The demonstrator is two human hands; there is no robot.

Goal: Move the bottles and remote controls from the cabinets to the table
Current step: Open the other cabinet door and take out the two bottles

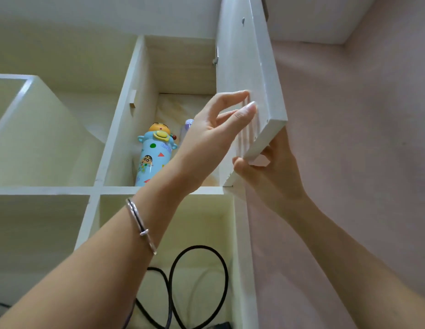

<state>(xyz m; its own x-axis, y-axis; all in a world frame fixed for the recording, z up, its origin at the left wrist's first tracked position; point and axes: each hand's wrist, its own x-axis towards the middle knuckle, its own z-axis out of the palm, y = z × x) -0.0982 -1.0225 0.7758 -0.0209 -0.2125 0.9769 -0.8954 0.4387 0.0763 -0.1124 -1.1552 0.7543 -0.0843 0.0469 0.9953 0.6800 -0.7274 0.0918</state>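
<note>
A light-blue cartoon bottle with a yellow figure on its lid stands upright in the upper cabinet compartment. Behind it, a clear bottle with a purple cap is partly hidden by my left hand. My left hand is raised in front of the compartment with its fingers apart, their tips at the inner face of the open white cabinet door. My right hand grips the door's lower corner from below and outside. No remote control is visible.
Another white cabinet door hangs open at the left. The compartment below holds a looping black cable. A pink wall runs along the right of the cabinet.
</note>
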